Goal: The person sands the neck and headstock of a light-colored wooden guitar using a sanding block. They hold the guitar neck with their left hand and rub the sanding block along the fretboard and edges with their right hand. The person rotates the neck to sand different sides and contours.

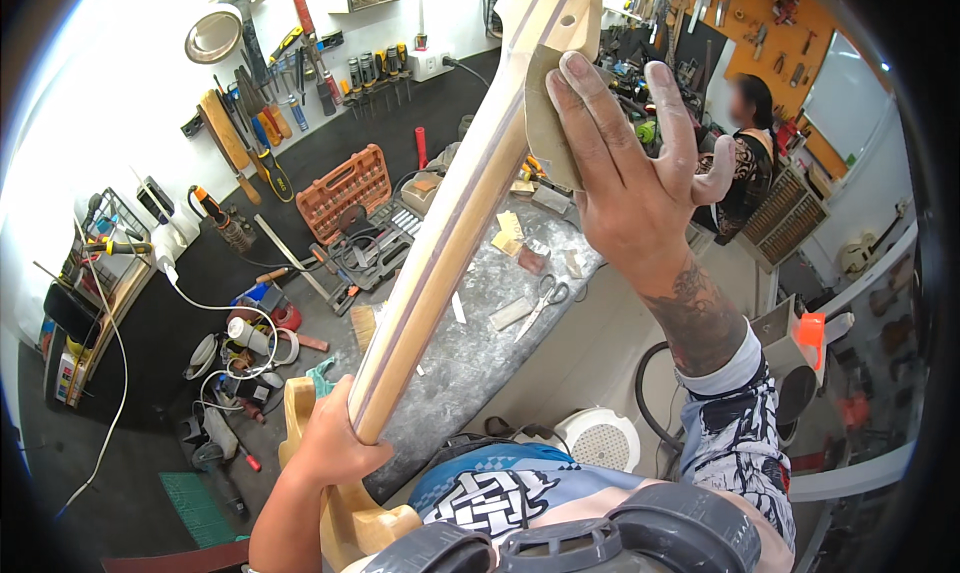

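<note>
A bare wooden guitar neck (440,248) with dark stripes along its back runs slantwise across the middle. My left hand (338,441) is closed round its lower end, where it meets the pale wooden guitar body (350,521). At the upper end, below the headstock (572,8) with its round holes, my right hand (622,163) holds a brown sheet of sandpaper (540,113) against the neck's side. Two of its dusty fingers lie together along the sheet; the other two stand apart from it. My right thumb is hidden.
Scissors (545,303), paper scraps (508,235) and a brush (363,325) lie on the grey worktable (440,358). Behind stands an orange socket-set case (345,193). Power tools and cables crowd the left. Another person (745,163) is at the far right. A round white stool (600,441) stands below.
</note>
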Available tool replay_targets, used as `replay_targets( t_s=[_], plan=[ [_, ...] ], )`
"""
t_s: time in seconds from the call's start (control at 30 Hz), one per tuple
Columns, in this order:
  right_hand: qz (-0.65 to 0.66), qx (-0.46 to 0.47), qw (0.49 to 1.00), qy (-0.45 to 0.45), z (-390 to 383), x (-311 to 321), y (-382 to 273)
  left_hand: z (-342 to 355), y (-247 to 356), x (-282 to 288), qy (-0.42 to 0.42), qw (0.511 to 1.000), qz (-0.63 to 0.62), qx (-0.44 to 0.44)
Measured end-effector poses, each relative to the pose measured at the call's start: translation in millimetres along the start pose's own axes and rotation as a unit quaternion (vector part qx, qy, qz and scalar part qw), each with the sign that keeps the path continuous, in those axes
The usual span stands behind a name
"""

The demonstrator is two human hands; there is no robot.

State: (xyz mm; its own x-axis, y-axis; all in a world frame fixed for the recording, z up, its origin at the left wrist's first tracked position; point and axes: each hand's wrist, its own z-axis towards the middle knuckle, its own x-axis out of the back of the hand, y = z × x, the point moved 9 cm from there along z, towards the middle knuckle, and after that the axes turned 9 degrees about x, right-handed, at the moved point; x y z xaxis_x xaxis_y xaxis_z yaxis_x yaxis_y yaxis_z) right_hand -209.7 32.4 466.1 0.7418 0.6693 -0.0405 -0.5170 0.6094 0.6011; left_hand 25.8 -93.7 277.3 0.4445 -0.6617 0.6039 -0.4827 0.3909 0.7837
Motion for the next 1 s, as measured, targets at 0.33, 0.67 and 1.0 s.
replay_targets(
  t_s=[0.33, 0.67, 1.0],
  plan=[
    [0.23, 0.023, 0.973, 0.017, 8, 23, -20, -3, -3, 5, 0.027, 0.999, 0.005, -0.02],
    [0.196, 0.141, 0.97, 0.022, 14, 16, -14, -7, 0, 2, 0.035, 0.999, -0.003, -0.018],
    [0.246, 0.073, 0.965, 0.048, 22, 16, 10, -8, -6, 0, 0.041, 0.999, 0.011, -0.01]
  ],
)
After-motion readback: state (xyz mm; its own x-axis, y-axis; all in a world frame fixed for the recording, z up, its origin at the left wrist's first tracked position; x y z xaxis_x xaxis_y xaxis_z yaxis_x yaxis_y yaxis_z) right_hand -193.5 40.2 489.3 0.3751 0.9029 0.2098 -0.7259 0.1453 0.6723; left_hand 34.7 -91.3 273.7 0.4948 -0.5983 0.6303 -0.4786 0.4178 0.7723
